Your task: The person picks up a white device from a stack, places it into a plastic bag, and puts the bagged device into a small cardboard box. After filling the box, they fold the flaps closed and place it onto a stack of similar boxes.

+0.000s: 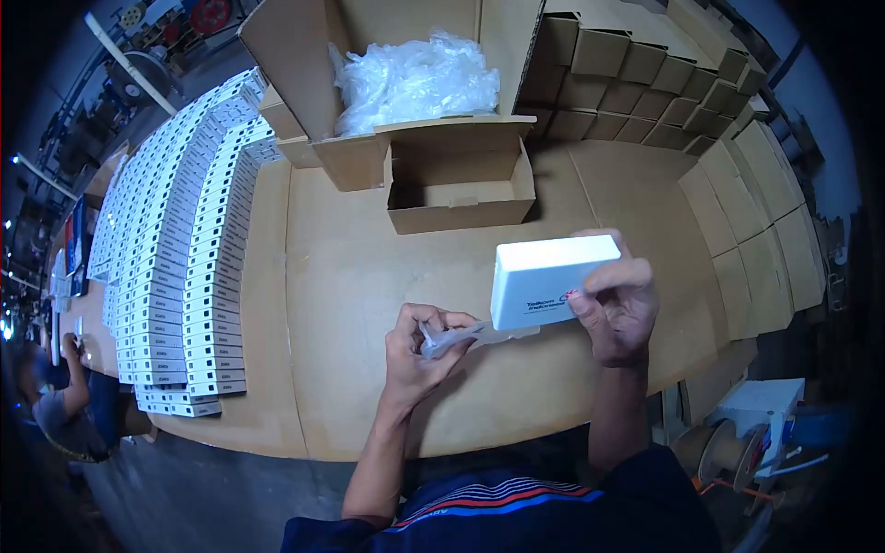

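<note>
A white box-shaped device (539,284) with printed lettering and a small red mark is gripped at its right end by my right hand (619,300), fingers behind and thumb in front. It is tilted above the table. My left hand (426,355) is closed on a thin clear plastic bag (449,339), whose loose end trails right, just below the device. Beyond my hands stands an open cardboard box (461,217), its inside showing bare cardboard.
Tall stacks of white units (157,276) fill the left side. Behind, a large carton holds crumpled clear plastic bags (415,78). Brown cardboard boxes (636,92) are piled at the back right, with more boxes (774,263) along the right edge. Another person (69,396) sits at far left.
</note>
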Available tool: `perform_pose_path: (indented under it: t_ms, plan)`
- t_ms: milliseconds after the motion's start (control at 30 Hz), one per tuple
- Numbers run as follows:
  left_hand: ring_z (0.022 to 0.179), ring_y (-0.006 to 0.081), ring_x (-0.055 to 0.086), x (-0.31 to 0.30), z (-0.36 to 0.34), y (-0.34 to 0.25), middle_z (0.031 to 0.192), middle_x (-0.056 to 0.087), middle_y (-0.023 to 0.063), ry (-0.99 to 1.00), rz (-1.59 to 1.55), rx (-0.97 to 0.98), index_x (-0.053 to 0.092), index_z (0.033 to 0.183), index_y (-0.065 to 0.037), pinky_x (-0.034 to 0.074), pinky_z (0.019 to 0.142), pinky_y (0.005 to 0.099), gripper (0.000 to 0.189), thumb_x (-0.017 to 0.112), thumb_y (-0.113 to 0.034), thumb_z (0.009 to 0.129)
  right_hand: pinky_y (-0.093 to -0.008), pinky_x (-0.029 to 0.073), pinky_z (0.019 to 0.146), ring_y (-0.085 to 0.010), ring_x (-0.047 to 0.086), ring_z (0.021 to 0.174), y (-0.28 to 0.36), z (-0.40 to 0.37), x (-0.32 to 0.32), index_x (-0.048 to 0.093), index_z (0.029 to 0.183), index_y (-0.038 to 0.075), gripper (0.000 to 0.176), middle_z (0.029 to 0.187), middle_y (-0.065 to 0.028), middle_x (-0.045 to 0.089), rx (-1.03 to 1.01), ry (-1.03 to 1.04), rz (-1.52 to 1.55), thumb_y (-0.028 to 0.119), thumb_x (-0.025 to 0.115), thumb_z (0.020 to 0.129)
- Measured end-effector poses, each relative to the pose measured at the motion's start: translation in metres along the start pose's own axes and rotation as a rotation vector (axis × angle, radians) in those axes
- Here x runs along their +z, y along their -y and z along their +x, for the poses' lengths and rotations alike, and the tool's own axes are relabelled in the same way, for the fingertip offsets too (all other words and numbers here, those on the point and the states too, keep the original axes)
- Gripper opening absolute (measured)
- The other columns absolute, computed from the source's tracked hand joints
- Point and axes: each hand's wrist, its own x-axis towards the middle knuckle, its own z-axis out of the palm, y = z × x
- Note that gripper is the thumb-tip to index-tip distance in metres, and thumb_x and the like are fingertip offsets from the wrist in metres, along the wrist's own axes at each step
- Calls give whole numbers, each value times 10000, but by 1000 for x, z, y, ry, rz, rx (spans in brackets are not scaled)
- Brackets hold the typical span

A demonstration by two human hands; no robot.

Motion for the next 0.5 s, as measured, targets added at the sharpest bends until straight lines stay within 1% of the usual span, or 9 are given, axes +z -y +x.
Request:
perform_pose_path:
  t_ms: [67,133,167,233,333,367,433,467,500]
  plan:
    - [920,191,735,-1,0,-1,982,750,207,-15,33,9,395,1016,-52,585,813,294,454,746,162,822,-377,527,893,-298,631,1079,6,17,3,657,968,33,246,1150,-251,612,-72,73,-145,-124,672,780]
    - [929,193,729,-2,0,-3,1004,744,205,-27,18,8,401,1033,-49,587,816,297,463,758,151,816,-379,543,859,-311,653,1025,11,20,5,685,892,38,253,1124,-250,627,-35,139,-172,-137,663,710]
    - [939,193,724,-3,1,-4,1020,731,200,-22,37,25,409,1055,-44,588,822,299,475,765,149,807,-378,553,841,-304,664,992,9,18,6,709,858,47,269,1138,-234,624,-18,116,-159,-128,646,663]
    - [959,193,713,-6,1,-6,1053,705,191,-14,77,56,425,1100,-36,591,833,302,505,779,145,787,-381,551,847,-302,662,1003,4,18,5,717,865,48,268,1140,-231,619,-45,180,-138,-120,647,667]
    - [1042,189,667,-10,-4,4,1138,572,113,-25,124,28,399,1244,-55,578,829,311,665,786,110,729,-379,550,850,-300,662,1012,1,21,5,733,879,59,271,1147,-217,614,-49,264,-162,-103,653,677]
    - [1067,196,660,-9,-5,5,1149,574,120,-35,69,-26,379,1281,-58,580,845,316,704,786,104,729,-377,549,849,-300,662,1013,1,21,5,740,884,64,273,1150,-210,612,-43,291,-179,-97,656,680]
    - [1117,209,647,-7,-6,1,1170,577,134,-55,-42,-136,339,1356,-62,586,876,327,784,785,93,730,-369,548,847,-297,662,1016,4,24,16,746,899,70,261,1157,-198,611,-5,294,-187,-76,700,688]
    - [1122,217,649,-6,-5,-2,1179,578,140,-67,-84,-156,314,1386,-65,587,892,333,815,779,94,736,-365,548,846,-296,662,1018,5,25,21,749,907,73,258,1160,-192,610,14,295,-191,-65,722,692]
    - [1127,226,651,-3,-3,-6,1188,578,145,-80,-127,-174,290,1416,-67,589,908,339,846,773,96,741,-377,555,859,-298,657,1054,4,26,24,740,948,81,296,1221,-174,591,8,331,-189,-3,841,682]
